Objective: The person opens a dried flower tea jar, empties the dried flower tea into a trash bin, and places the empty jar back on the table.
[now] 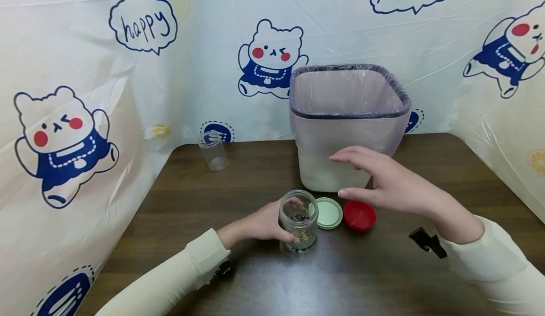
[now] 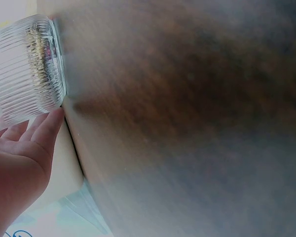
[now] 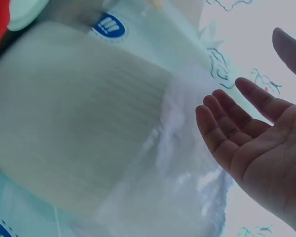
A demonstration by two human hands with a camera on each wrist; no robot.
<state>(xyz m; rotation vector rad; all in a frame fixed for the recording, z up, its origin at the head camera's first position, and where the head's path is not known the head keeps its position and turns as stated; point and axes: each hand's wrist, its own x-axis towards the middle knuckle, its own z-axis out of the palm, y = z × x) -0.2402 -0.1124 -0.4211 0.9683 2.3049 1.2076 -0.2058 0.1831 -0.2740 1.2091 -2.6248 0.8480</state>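
Note:
A clear ribbed glass jar (image 1: 307,233) stands lidless on the table, with a layer of small yellowish and red dried bits (image 2: 39,64) at its bottom. My left hand (image 1: 269,222) holds it from the left side, thumb in front and fingers round the back. The left wrist view has that hand (image 2: 22,153) against the ribbed wall. My right hand (image 1: 385,181) is in the air before the bin, fingers extended and nothing in it. Its palm (image 3: 276,153) faces the camera in the right wrist view. Below it lies a red lid (image 1: 359,215), beside a pale green lid (image 1: 329,213).
A white bin (image 1: 332,164) lined with a translucent plastic bag (image 1: 353,115) stands behind the lids. Toward the table's back left is an uncapped clear container (image 1: 214,153). A printed cloth (image 1: 204,46) hangs round the back and sides of the brown table (image 1: 255,179).

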